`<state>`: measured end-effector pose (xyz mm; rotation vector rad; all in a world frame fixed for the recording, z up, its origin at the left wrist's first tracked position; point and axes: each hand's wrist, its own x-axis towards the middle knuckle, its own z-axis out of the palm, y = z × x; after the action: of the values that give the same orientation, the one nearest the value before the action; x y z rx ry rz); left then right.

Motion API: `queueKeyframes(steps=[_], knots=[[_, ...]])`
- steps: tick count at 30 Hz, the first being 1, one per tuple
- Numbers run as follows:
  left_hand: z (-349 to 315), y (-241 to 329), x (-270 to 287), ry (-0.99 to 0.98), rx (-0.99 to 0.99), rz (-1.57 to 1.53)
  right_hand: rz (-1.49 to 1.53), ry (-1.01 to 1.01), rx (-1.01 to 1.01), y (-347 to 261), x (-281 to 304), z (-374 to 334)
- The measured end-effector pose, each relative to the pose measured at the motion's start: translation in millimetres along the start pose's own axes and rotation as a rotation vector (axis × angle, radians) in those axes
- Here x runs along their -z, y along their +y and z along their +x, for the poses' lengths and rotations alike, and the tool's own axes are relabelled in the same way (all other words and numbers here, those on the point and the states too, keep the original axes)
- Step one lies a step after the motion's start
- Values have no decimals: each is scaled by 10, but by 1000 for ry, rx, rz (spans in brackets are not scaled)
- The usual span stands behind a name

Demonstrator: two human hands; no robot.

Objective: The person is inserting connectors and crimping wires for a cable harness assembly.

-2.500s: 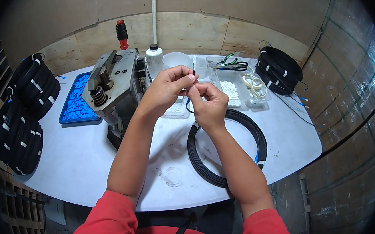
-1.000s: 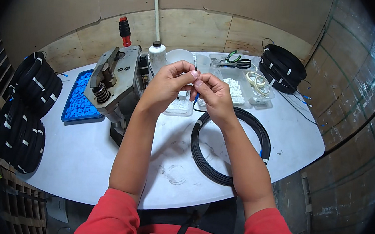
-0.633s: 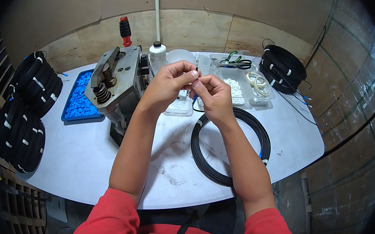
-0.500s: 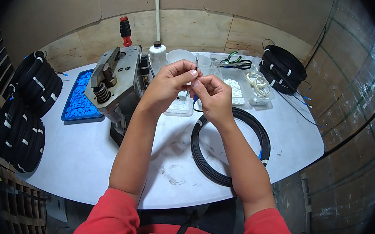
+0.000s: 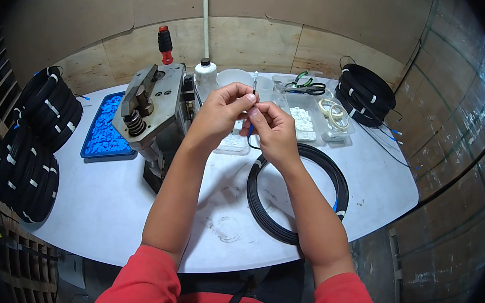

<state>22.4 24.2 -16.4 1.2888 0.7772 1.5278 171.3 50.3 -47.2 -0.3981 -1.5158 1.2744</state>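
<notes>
Above the middle of the table, my left hand (image 5: pixel 220 114) and my right hand (image 5: pixel 276 132) meet fingertip to fingertip. Both pinch the end of a thin cable; its slim, pale-tipped connector (image 5: pixel 255 82) stands upright above the fingers. The exact grip point is hidden behind my thumbs. A blue stretch of the cable (image 5: pixel 249 136) hangs under my hands and curves toward a black cable coil (image 5: pixel 254 194). This coil lies flat on the table, partly beneath my right forearm, with white bands around it.
Left of my hands stands a metal press (image 5: pixel 163 98) with a red-and-black handle. Beyond it are a blue tray (image 5: pixel 109 156) of small blue parts and stacked black coils (image 5: pixel 26 170). Toward the back are a white bottle (image 5: pixel 205 78), scissors (image 5: pixel 311 89), white parts (image 5: pixel 301 120) and another coil stack (image 5: pixel 369 87).
The whole view has shifted slightly. My hands stay together on the cable end, and more of its upright tip shows above my fingers.
</notes>
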Motion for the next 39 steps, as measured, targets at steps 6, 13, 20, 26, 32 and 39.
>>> queueKeyframes(steps=[6,13,20,26,32,39], knots=[[-75,78,-128,318,-418,554,-10,62,36,45,-32,-32],[-553,711,-289,498,-630,614,-82,68,6,86,-57,-59],[-886,1350,207,554,-1035,799,-132,76,41,128,-7,-87],[-1154,1704,1269,770,-918,1192,-144,37,35,110,-11,-129],[-1243,1192,2607,792,-329,1227,-170,18,24,164,5,-132],[-1099,296,3536,724,192,1336,-116,44,13,238,19,-131]])
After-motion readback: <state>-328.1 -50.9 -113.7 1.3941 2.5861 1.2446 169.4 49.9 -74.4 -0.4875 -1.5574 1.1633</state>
